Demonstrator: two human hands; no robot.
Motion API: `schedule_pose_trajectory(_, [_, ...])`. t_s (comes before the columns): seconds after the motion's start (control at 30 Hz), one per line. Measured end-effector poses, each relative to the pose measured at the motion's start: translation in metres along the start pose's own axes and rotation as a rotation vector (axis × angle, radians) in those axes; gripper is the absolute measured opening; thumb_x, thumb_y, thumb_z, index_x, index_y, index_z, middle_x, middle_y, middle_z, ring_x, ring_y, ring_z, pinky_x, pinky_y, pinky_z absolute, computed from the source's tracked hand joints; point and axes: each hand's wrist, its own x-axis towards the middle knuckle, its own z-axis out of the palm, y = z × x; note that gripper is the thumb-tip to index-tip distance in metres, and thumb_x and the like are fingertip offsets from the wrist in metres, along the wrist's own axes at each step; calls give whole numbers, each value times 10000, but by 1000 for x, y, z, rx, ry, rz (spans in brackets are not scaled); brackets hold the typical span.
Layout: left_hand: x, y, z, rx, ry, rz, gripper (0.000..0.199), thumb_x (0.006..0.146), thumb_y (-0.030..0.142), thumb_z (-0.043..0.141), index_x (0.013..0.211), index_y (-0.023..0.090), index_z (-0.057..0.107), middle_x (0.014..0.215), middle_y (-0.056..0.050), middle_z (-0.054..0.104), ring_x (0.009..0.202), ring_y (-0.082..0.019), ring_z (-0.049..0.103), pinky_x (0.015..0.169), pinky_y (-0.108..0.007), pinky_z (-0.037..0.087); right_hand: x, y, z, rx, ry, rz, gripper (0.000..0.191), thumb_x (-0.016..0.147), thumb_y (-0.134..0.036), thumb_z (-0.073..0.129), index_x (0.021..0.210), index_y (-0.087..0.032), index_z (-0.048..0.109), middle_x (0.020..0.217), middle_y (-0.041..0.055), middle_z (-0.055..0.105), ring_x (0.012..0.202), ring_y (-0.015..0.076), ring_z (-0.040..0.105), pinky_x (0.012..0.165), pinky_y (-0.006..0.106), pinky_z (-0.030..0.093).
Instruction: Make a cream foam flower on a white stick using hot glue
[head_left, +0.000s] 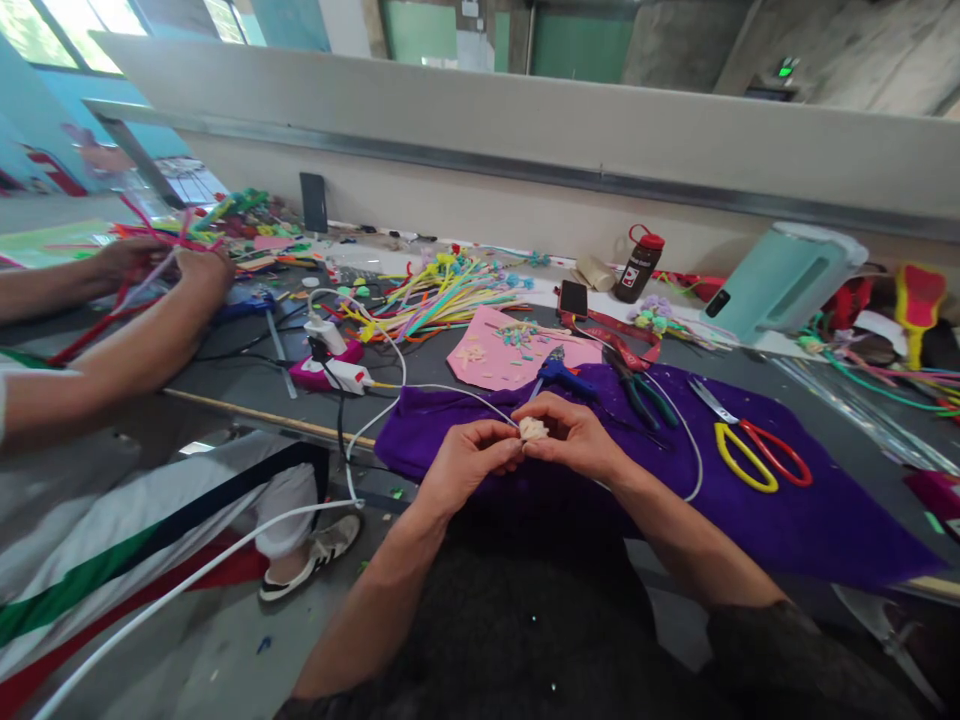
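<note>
Between my two hands, above the front edge of the table, is a small cream-coloured fuzzy piece [534, 430]; its exact kind is too small to tell. My left hand [474, 455] pinches it from the left with thumb and fingers. From the right, the thumb and fingers of my right hand [576, 436] close on it too. Just beyond lies a blue hot glue gun [562, 376] on a purple cloth [795, 530]. Pliers with dark green handles [646, 390] rest beside it. Farther right are scissors [742, 440] with one yellow and one red handle.
A pink sheet [480, 345] bears small cut pieces. Behind it lies a heap of coloured pipe cleaners [457, 290]. A phone [573, 299], a dark bottle [640, 265] and a teal container [787, 280] stand farther back. A power strip [330, 370] with cables lies left, near a co-worker's hands [202, 270].
</note>
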Motion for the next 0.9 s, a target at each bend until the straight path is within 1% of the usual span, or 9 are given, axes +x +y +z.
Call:
schedule_pose_trajectory(0.1, [1, -2, 1, 3, -1, -7, 155, 671, 265, 669, 751, 132, 677, 612, -8, 626, 525, -96, 533, 530, -212, 424, 0, -2, 1, -36, -23, -8, 319, 710, -319, 673, 1007, -220, 613, 890, 14, 532, 789, 140, 524, 692, 259, 429])
schedule_pose_trajectory(0.27, [2, -4, -1, -98, 45, -4, 135, 646, 247, 692, 713, 132, 673, 578, -8, 622, 502, -86, 526, 506, -193, 407, -8, -8, -4, -87, -52, 34, 525, 689, -336, 690, 1169, -241, 499, 1004, 25, 523, 780, 128, 547, 672, 251, 457])
schedule_pose_trajectory(0.37, [3, -4, -6, -195, 104, -24, 151, 623, 254, 712, 703, 135, 664, 561, -9, 622, 490, -84, 534, 492, -181, 407, -22, -13, -12, -158, -25, 58, 458, 723, -328, 658, 1147, -235, 510, 999, 22, 549, 712, 106, 548, 639, 241, 457])
schedule_pose_trajectory(0.5, [3, -2, -9, -256, 144, -43, 189, 579, 255, 745, 685, 130, 651, 548, -1, 612, 465, -69, 519, 471, -166, 407, -53, -18, -31, -267, 84, 136, 311, 768, -292, 607, 1066, -212, 568, 921, 20, 594, 675, 104, 545, 598, 228, 442])
schedule_pose_trajectory(0.57, [4, 0, -8, -272, 152, -22, 197, 573, 257, 752, 681, 129, 649, 536, 6, 602, 453, -61, 507, 457, -154, 399, -72, -20, -47, -343, 149, 172, 276, 775, -284, 593, 1040, -209, 586, 901, 25, 606, 691, 115, 555, 603, 234, 445])
schedule_pose_trajectory(0.67, [6, 2, -5, -312, 168, 20, 191, 569, 249, 757, 661, 128, 640, 520, 18, 587, 445, -48, 497, 448, -137, 391, -104, -21, -85, -511, 283, 231, 249, 799, -305, 549, 1020, -198, 594, 899, 45, 624, 753, 148, 584, 636, 257, 462])
schedule_pose_trajectory(0.8, [9, 7, 2, -416, 200, 3, 193, 588, 251, 749, 681, 124, 636, 507, 23, 578, 431, -45, 500, 430, -134, 386, -151, -4, -148, -1085, 609, 313, 292, 805, -404, 500, 970, -191, 612, 924, 83, 620, 801, 215, 587, 712, 348, 452])
schedule_pose_trajectory(0.83, [10, 8, 3, -438, 197, -10, 197, 604, 265, 739, 688, 120, 637, 515, 15, 586, 428, -50, 505, 423, -140, 387, -160, 4, -162, -1242, 642, 347, 324, 791, -436, 502, 964, -187, 617, 936, 103, 613, 824, 247, 582, 726, 382, 440])
schedule_pose_trajectory(0.9, [11, 11, 2, -493, 196, -43, 212, 620, 283, 728, 714, 116, 637, 529, 11, 593, 427, -56, 513, 411, -148, 389, -174, 24, -185, -1385, 593, 390, 346, 762, -482, 516, 909, -193, 636, 920, 140, 612, 851, 289, 576, 736, 407, 427])
